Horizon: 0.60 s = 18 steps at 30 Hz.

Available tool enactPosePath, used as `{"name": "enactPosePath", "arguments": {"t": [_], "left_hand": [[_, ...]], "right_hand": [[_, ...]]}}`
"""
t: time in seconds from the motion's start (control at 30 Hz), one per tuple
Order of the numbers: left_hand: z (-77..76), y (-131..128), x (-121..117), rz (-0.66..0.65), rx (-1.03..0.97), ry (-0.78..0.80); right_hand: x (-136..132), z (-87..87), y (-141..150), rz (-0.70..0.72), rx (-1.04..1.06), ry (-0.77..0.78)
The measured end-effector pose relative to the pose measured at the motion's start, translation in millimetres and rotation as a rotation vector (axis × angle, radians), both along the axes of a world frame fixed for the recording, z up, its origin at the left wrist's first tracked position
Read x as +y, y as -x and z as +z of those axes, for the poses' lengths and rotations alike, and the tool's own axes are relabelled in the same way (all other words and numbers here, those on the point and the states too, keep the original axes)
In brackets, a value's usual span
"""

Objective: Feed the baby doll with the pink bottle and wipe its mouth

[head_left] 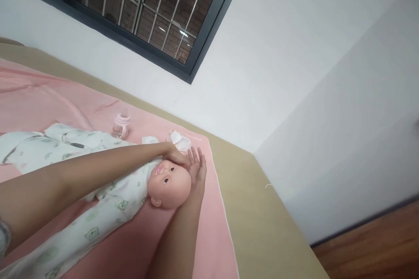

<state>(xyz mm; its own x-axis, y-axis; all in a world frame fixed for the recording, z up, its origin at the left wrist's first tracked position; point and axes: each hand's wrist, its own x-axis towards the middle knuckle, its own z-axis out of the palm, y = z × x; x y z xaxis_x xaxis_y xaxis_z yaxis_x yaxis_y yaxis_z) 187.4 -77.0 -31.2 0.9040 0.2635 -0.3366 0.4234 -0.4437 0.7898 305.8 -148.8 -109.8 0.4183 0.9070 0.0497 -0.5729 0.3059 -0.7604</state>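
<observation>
A baby doll (172,185) with a bald head lies on its back in a white onesie (127,200) with green prints. My left arm reaches across its chest, and my left hand (176,155) rests at the far side of the head, its fingers mostly hidden. Beyond the crown, my right hand (197,168) is open, palm towards the head and fingers apart, with the forearm running beside the head. The two hands meet or nearly meet there. A pink-topped baby bottle (122,125) stands past the doll's body.
Under the doll is a pink sheet (216,222) on a tan surface (255,218). Crumpled white items (180,141) lie beyond my hands. A white wall (229,96) and a dark-framed window (186,72) with bars rise behind. Brown wood (369,244) shows at lower right.
</observation>
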Motion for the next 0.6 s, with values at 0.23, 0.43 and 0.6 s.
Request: {"name": "enactPosePath", "arguments": {"t": [0.23, 0.43, 0.6], "left_hand": [[-14.2, -10, 2, -0.045, 0.206, 0.176], [-15.2, -16, 17, 0.008, 0.085, 0.115], [-3.0, -7, 57, 0.33, -0.136, -0.145]], "right_hand": [[-7, -7.5, -15, -0.066, 0.102, -0.083], [-1, -16.4, -16, -0.065, 0.096, -0.051], [1, -16.8, -14, -0.067, 0.136, -0.023]]}}
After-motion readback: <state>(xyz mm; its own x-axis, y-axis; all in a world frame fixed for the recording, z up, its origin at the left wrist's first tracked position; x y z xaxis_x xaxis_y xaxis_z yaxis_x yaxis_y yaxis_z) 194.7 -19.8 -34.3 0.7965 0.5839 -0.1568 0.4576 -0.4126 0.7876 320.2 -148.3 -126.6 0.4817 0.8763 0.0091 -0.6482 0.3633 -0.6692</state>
